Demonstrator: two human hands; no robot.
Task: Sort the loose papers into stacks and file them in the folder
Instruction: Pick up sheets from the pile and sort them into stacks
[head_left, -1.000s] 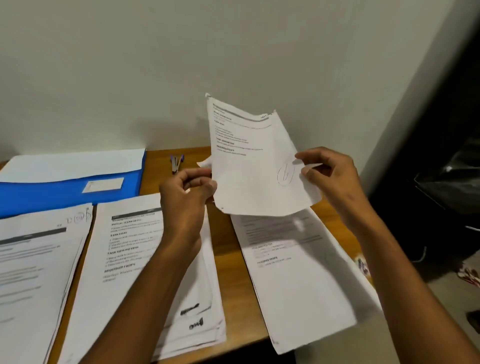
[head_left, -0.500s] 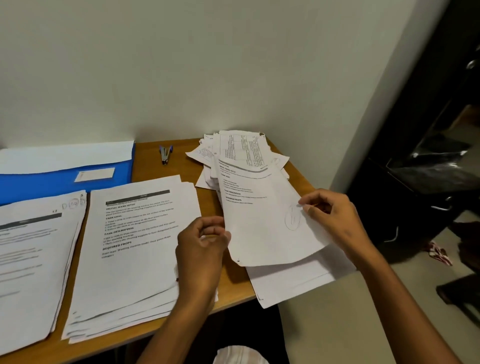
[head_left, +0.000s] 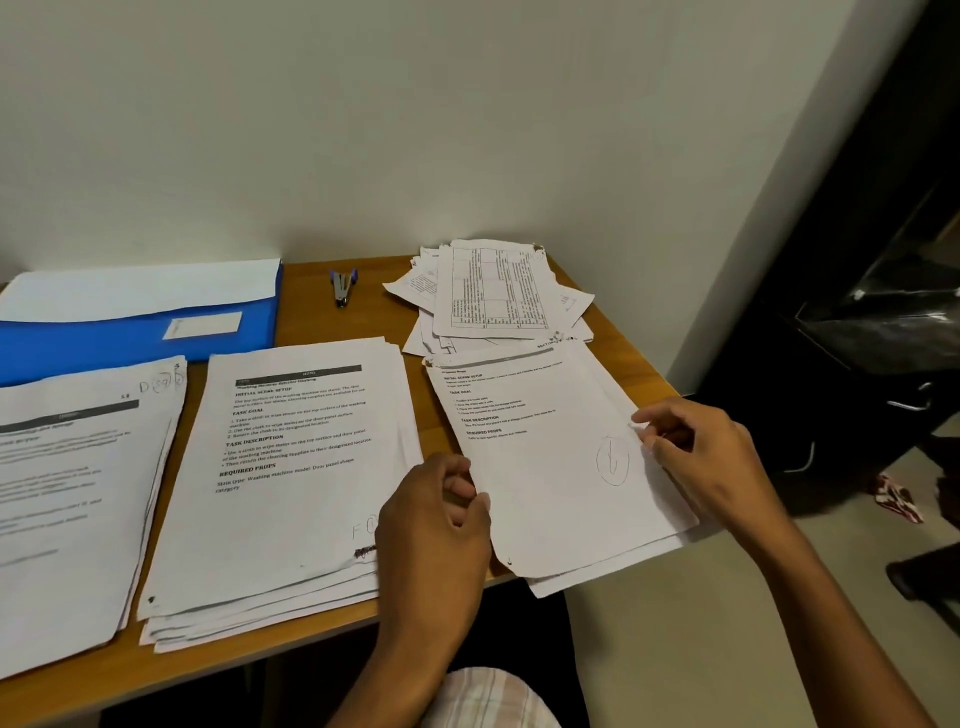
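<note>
Item 1 – wooden desk, set against a pale wall; all items below are carried on it.

Item 2 – blue folder, at approx. 10 o'clock of the desk, lying flat w/ a white sheet on top and a white label on the cover.

Item 3 – left stack, printed sheets, at 8 o'clock, just in front of the folder; handwritten mark seen at its top right corner.

Item 4 – middle stack, at 6 o'clock, several sheets fanned slightly at the near edge; top page headed by a dark bar.

Item 5 – right stack, at 4 o'clock, near edge overhanging the desk front; top sheet marked w/ a circled pen scribble.

Item 6 – loose pile, unsorted sheets heaped askew at 2 o'clock, touching the far edge of the right stack.

Item 7 – stapler, small, blue/grey, at 12 o'clock, between folder and loose pile.

Item 8 – left hand, fingers curled, the left edge of the right stack's top sheet pinched.

Item 9 – right hand, thumb and fingers curled at the same sheet's right edge; edge appears lightly pinched.
</note>
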